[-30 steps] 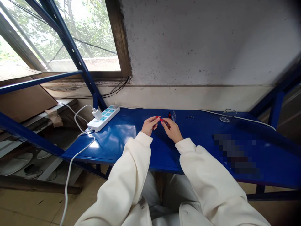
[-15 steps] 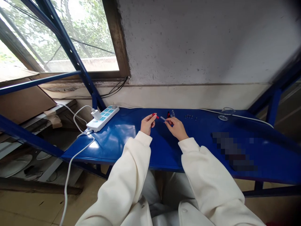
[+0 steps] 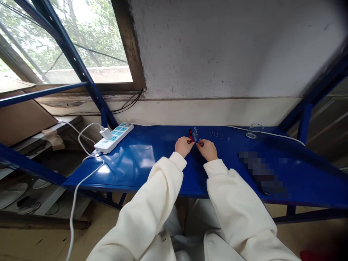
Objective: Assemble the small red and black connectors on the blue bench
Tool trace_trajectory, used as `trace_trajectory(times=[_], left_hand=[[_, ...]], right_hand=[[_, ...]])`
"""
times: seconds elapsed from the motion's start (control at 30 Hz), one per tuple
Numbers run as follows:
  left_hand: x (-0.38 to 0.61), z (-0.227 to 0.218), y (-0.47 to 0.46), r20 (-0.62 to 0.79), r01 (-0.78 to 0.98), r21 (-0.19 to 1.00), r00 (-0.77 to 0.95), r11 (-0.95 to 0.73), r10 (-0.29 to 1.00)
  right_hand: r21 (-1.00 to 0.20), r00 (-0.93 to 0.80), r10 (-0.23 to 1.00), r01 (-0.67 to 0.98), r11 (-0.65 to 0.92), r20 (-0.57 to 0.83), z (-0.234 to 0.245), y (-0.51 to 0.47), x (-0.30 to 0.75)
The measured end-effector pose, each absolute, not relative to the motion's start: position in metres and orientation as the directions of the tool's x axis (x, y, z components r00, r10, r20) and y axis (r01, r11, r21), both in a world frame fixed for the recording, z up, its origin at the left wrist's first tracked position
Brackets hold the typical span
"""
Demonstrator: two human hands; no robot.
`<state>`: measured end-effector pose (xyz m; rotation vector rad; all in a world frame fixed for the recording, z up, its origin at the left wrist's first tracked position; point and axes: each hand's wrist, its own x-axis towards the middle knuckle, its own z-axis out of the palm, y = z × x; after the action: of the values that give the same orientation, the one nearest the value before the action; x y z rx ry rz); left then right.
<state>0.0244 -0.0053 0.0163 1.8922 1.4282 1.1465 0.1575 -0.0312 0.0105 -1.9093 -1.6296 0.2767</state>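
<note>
"Along the back of the blue tabletop (image 3: 163, 170), what surrounds the hands?"

"Just beyond them, dark-and-red parts (image 3: 190, 133) lie beside a cluster of clear tubes (image 3: 195, 131). Farther right come tiny pieces (image 3: 214, 134), then a see-through round glass (image 3: 251, 135). A white power strip (image 3: 116, 137) sits well off to the left."

"And the fingers?"

"Narrow, both pairs. The left hand (image 3: 184, 146) pinches a small red piece (image 3: 191, 141) right before that cluster; the right hand (image 3: 207, 149) is closed on a clear piece (image 3: 200, 140), mostly hidden by its fingertips. The two pieces look near each other; whether they touch, I can't tell."

"Surfaces?"

"Glossy paint on the top, throwing back window light; rough, speckled plaster on the wall (image 3: 217, 50); thick, soft-looking cloth in the cream sleeves (image 3: 160, 188). One dark long object (image 3: 258, 170) at right is pixelated beyond reading."
</note>
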Motion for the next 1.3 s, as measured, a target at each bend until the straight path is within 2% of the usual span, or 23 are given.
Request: trace_trajectory(times=[0.2,0.47,0.77,0.93,1.3], left_hand=[[0.027,-0.001,-0.003,0.306,0.605,0.74,0.088,-0.295,0.948],[0.026,-0.001,-0.005,0.328,0.781,0.529,0.172,-0.332,0.929],[0.015,0.01,-0.025,0.453,0.814,0.407,0.214,-0.415,0.865],[0.015,0.01,-0.032,0.44,0.822,0.317,0.314,-0.473,0.842],[0.016,0.007,-0.026,0.488,0.833,0.264,0.319,-0.485,0.813]], right_hand=[[-0.506,0.246,0.952,0.854,-0.124,0.182,0.006,-0.029,0.154],[-0.466,0.239,0.957,0.874,-0.138,0.165,0.005,-0.029,0.155],[-0.441,0.227,0.962,0.887,-0.139,0.153,0.006,-0.03,0.156],[-0.442,0.24,0.959,0.884,-0.152,0.148,0.006,-0.031,0.155],[-0.436,0.266,0.952,0.882,-0.178,0.149,0.006,-0.031,0.153]])
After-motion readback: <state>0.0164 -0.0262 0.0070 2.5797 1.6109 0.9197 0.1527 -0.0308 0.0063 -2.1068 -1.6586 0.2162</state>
